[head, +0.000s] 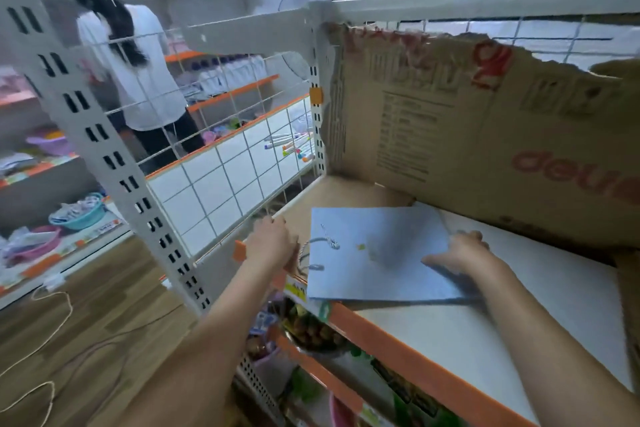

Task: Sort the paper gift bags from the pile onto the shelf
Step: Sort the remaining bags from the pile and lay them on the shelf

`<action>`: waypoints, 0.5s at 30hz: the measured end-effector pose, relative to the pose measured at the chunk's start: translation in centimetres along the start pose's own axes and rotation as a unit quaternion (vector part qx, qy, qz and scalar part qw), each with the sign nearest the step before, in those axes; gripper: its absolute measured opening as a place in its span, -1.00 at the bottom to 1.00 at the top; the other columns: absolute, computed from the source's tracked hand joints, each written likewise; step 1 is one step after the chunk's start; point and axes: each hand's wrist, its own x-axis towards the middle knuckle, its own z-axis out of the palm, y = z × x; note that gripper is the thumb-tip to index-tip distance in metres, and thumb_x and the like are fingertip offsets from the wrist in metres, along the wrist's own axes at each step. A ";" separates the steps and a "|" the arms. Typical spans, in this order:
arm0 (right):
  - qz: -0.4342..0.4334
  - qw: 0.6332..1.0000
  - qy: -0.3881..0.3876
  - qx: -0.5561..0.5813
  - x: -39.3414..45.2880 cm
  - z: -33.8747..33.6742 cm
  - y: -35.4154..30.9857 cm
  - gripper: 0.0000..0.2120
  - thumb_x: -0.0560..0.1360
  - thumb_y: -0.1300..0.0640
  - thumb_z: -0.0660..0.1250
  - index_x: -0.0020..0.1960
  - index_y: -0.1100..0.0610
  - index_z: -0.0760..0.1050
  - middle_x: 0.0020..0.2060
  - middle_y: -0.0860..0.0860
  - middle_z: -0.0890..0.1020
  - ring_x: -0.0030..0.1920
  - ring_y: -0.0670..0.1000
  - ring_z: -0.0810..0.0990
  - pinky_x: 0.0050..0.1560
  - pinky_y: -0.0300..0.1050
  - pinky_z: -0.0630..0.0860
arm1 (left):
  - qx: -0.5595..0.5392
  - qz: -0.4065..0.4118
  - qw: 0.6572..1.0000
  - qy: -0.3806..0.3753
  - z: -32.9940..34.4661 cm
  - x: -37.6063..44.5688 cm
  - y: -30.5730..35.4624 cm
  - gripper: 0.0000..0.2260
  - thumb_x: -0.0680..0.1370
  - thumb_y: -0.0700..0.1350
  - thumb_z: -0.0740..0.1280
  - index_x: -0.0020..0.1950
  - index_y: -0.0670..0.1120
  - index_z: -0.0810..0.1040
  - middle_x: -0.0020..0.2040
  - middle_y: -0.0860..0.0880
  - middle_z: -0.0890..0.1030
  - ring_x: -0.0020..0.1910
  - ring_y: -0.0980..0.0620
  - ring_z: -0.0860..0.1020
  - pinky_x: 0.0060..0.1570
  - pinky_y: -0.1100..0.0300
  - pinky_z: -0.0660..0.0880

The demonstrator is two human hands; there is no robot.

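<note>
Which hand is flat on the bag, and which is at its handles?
The right hand lies flat on the blue bag, at its right edge. The left hand is at the striped cord handles on the bag's left end.

Bare white shelf [519, 340] right of gift bag [377, 253]; torn cardboard box [485, 135] behind.

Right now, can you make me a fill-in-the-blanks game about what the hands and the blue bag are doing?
1. The paper gift bag lying flat on the shelf is light ____ in colour.
2. The right hand presses on the bag, and the ____ hand is at its rope handles.
3. The front edge of the shelf is coloured ____.
4. Behind the bag stands a torn ____ box.

Missing words: blue; left; orange; cardboard
</note>
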 end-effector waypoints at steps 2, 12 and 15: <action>0.000 0.999 -0.012 0.040 0.0 -0.1 0.3 -0.27 0.40 -0.15 0.38 0.35 0.28 0.22 0.29 0.21 0.31 0.27 0.17 0.37 0.19 -0.03 0.38 | 0.020 -0.016 0.998 -0.049 0.6 2.1 -0.5 -0.44 0.51 0.18 0.23 0.33 -0.20 0.35 0.29 -0.24 0.40 0.30 -0.23 0.32 0.24 -0.06 0.34; 0.054 0.968 0.086 0.230 -2.5 -0.9 2.7 -0.62 0.45 0.06 0.38 0.17 0.20 0.38 -0.02 0.10 0.53 -0.10 0.09 0.50 -0.28 -0.09 0.38 | -0.042 -0.031 0.987 -0.149 1.0 7.2 -2.4 -0.07 0.31 0.31 0.42 0.42 -0.27 0.18 0.37 -0.27 0.34 0.35 -0.22 0.32 0.24 0.00 0.36; 0.067 0.917 0.129 0.371 -4.4 -1.2 3.8 -0.79 0.49 0.18 0.34 0.09 0.19 0.44 -0.08 0.13 0.58 -0.16 0.13 0.58 -0.12 0.01 0.52 | -0.131 -0.001 0.977 -0.165 0.0 7.1 -2.9 -0.33 0.36 0.13 0.47 0.28 -0.23 0.32 0.23 -0.18 0.49 0.18 -0.15 0.47 0.03 0.09 0.40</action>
